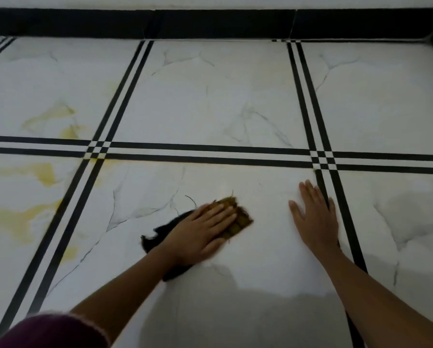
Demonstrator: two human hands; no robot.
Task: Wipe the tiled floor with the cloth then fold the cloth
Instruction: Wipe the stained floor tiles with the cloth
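The tiled floor (210, 96) fills nearly the whole frame: large white marble-look tiles with grey veins, divided by paired black stripes (200, 154) that cross at centre left and centre right. A black skirting band (210, 23) runs along the top edge, with a strip of pale wall above it. Yellowish stains (22, 217) mark the tiles down the left side of the frame.

Two bare forearms reach up from the bottom edge. The right hand (315, 217), right of centre, lies flat on the tile with fingers straight and slightly spread, holding nothing, its outer edge on a black stripe. The left hand (202, 229), lower centre, presses palm-down with straight fingers on the cloth (240, 219). The cloth lies on the same tile, its olive-brown end showing beyond the fingertips and a dark end trailing out beside the wrist. A maroon sleeve (52, 330) sits in the lower left corner.
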